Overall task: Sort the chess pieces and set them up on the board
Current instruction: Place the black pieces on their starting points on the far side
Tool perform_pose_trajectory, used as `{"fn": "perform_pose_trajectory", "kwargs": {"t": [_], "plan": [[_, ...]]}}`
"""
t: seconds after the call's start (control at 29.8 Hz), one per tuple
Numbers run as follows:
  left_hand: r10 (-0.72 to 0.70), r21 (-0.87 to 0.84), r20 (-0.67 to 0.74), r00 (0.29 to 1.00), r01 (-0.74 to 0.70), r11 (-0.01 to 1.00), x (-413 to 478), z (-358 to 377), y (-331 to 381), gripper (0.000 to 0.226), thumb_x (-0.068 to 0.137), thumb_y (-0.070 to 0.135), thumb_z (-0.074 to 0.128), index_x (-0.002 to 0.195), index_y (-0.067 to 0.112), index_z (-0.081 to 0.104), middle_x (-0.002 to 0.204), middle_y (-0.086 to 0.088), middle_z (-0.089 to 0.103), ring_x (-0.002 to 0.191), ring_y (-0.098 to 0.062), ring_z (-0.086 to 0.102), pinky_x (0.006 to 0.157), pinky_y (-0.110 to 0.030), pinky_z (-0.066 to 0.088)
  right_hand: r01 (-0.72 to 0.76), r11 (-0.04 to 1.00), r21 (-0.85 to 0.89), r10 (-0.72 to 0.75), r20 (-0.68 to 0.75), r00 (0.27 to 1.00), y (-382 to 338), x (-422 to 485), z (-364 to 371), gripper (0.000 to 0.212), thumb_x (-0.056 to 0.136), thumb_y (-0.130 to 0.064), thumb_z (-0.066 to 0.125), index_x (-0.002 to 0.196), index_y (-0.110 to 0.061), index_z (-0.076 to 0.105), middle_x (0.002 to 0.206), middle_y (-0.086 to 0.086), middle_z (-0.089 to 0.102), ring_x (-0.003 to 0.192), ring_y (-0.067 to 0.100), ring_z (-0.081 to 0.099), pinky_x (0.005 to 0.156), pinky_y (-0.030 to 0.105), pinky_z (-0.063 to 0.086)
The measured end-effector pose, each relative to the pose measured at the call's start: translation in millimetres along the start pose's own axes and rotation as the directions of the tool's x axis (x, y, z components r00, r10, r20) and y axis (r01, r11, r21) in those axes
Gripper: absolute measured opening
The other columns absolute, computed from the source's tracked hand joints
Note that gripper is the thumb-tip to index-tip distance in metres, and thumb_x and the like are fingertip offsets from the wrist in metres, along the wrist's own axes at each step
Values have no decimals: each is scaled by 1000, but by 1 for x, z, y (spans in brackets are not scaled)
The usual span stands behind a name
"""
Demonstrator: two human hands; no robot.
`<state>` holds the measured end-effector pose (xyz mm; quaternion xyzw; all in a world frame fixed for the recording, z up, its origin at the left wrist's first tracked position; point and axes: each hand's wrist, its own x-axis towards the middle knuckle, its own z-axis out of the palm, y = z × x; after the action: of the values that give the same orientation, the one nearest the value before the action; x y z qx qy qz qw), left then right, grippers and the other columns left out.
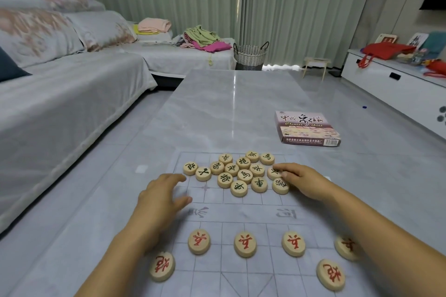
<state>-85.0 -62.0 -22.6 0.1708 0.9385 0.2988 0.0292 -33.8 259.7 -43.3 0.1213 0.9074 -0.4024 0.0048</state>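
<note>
On the grey table (229,103), at 6 o'clock in my view, the board (224,279) lies flat, a thin printed sheet.

Item one: the green pieces (245,175) sit in a loose heap on the far half of the board, toward 12 o'clock from its middle band. They lie face up, many touching one another and not lined up with the grid.

Item two: the red pieces (245,243) stand on the near half. Four form a row across, the one at the 3 o'clock end partly hidden by the right forearm. Two more lie one row nearer, at 7 o'clock and 5 o'clock of the board.

I record the right hand (299,179) at the 3 o'clock edge of the heap, thumb and forefinger pinching the end piece (274,172). I cannot tell whether that piece is lifted.

The left hand (161,196) is at the 9 o'clock edge of the board, fingers loosely spread and holding nothing. It is near the heap but apart from it. The two hands are well apart, with the heap between them.

Surroundings: a closed box (307,129) lies flat on the table at 2 o'clock from the heap. A sofa (60,94) runs along 9 to 10 o'clock, with clothes (205,38) at its far end. A basket (251,55) stands at 12 o'clock beyond the table.
</note>
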Motion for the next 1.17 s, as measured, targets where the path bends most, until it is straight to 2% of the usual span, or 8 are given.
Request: {"fn": "perform_pose_trajectory", "kwargs": {"t": [0.1,0.23,0.37,0.5,0.84,0.91,1.01,1.17], "plan": [[85,-27,10,996,-85,996,34,4,5,29,83,22,65,111,23,61,125,1,55,120,-21,48,104,-41,36,-66,933,353,50,52,997,11,-3,-7,33,94,-6,46,126,-11,55,110,4,62,92,10,56,82,16,45],[108,49,44,993,-110,993,72,21,18,30,84,18,61,113,21,62,125,-3,56,116,-22,51,101,-40,38,-69,879,471,58,37,998,12,-2,-10,32,93,0,43,119,-14,58,112,3,62,94,10,57,81,12,47],[156,240,128,979,-184,953,89,37,31,41,86,22,58,126,29,53,135,4,50,127,-21,41,101,-37,32,-44,817,576,51,3,999,19,-3,-14,33,93,1,41,106,-20,62,115,-1,64,108,14,57,95,23,41],[161,297,140,977,-197,934,91,42,35,42,91,24,52,131,33,47,137,6,49,128,-20,40,101,-38,27,-38,841,540,60,-24,998,17,-2,-12,32,92,2,43,108,-18,63,112,-3,66,105,13,57,95,24,41],[154,53,146,977,-163,985,79,39,27,33,88,26,60,121,23,59,127,0,58,116,-20,52,107,-37,33,-43,906,422,61,-30,998,13,-6,-7,33,89,2,50,98,-26,66,101,-2,66,91,9,58,82,19,43],[154,92,171,973,-171,981,76,34,28,34,86,26,61,120,25,58,128,1,56,117,-20,50,104,-35,35,-40,902,429,59,-30,998,11,-7,-7,32,89,1,52,97,-26,66,101,-1,67,91,10,59,83,20,43],[246,247,276,929,-316,916,72,30,32,46,82,28,63,126,30,51,138,6,42,130,-18,33,106,-37,26,-47,898,437,66,-27,997,10,-7,-7,28,88,-1,55,99,-25,66,102,0,67,92,12,59,84,21,44],[283,230,354,891,-377,897,68,39,41,50,79,37,68,126,31,52,141,8,40,131,-16,30,109,-36,23,-46,919,392,53,-7,999,6,-7,-3,22,88,-6,57,106,-17,63,94,2,65,80,11,59,71,18,46]]}}
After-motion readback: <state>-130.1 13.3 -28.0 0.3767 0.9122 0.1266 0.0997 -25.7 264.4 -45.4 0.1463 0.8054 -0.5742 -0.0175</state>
